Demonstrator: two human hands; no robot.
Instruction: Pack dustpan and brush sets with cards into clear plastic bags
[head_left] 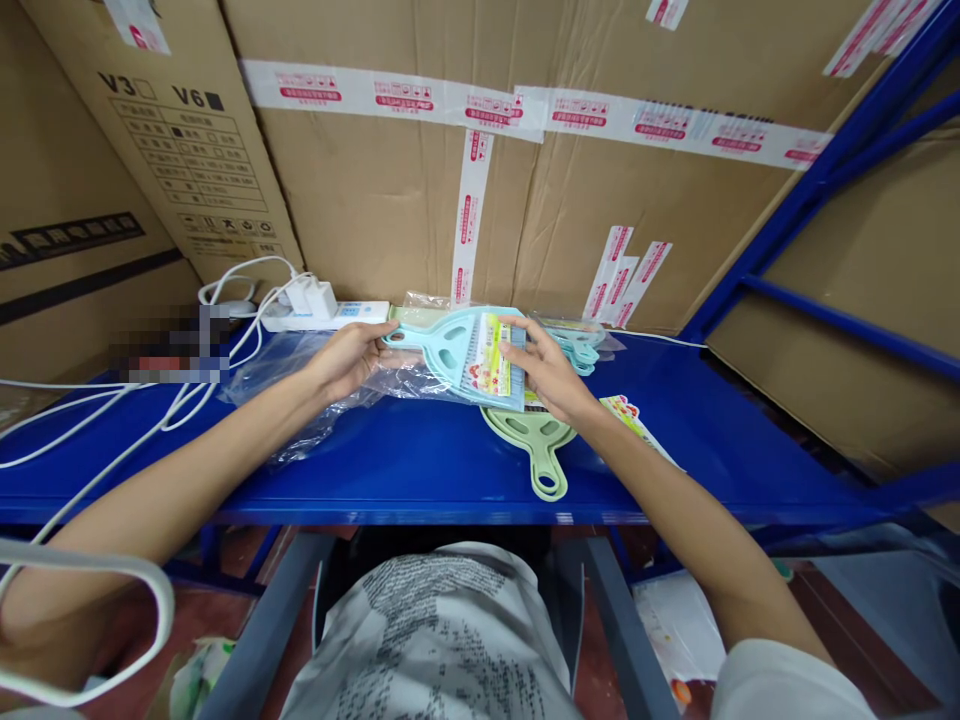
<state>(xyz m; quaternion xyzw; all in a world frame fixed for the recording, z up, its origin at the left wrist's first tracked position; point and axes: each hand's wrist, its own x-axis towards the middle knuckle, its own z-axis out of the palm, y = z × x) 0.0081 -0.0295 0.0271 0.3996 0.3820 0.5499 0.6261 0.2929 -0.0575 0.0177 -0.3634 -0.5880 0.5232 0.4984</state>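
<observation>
A light blue mini dustpan and brush set [451, 350] is held level above the blue table. My left hand [351, 358] pinches the end of its handle. Across its wide end, my right hand [546, 368] grips the edge, with fingers over the yellow-green label card [493, 357]. Below my right hand lies a green dustpan and brush set [538, 445], its handle pointing toward me. Partly hidden behind my right wrist is a loose stack of label cards [634, 420]. More blue sets [579, 352] in clear plastic lie behind the right hand.
Crumpled clear plastic bags [300, 400] lie at the left on the blue table [420, 470]. A white power strip [360, 315] with plugs and trailing white cables [187, 395] sits at the back left. Large taped cardboard boxes [375, 190] stand behind, and a blue metal frame [810, 200] rises at right.
</observation>
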